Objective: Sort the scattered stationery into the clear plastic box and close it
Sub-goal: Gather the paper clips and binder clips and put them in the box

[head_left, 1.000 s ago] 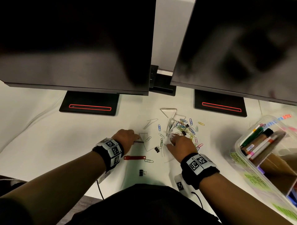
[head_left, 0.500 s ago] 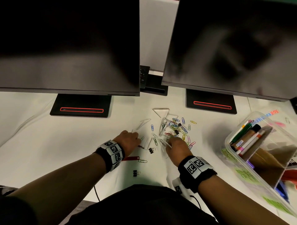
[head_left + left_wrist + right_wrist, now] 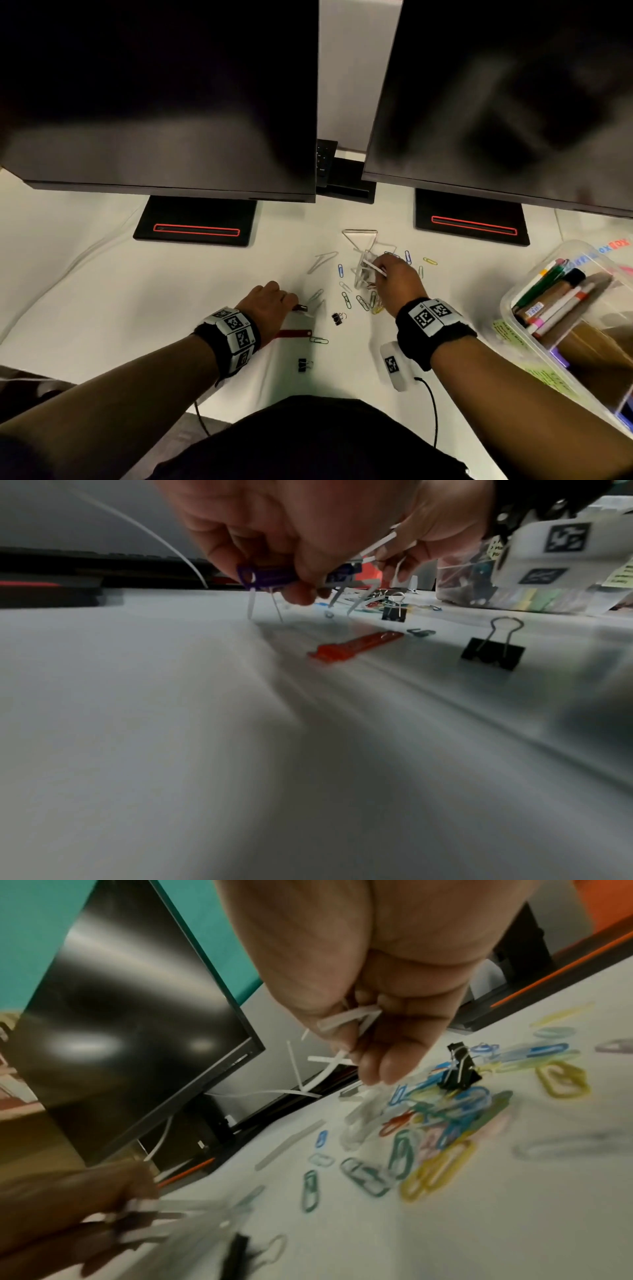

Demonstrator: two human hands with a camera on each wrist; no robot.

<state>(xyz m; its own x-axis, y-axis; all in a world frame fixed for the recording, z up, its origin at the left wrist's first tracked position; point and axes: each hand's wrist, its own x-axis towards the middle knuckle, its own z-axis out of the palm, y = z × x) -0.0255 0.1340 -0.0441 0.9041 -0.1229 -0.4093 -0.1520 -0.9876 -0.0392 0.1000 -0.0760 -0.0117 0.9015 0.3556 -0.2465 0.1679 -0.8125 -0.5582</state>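
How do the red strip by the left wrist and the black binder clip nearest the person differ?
The red strip lies flat on the desk; the black binder clip stands up off it with its wire handles raised. The red strip is long, thin and translucent red; the binder clip is short, blocky and opaque black. Both sit loose on the white desk, untouched by either hand, not yet in the box.

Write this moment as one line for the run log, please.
phase: gathering | left hand: holds cable ties | right hand: grips white cable ties above paper clips | clear plastic box: open
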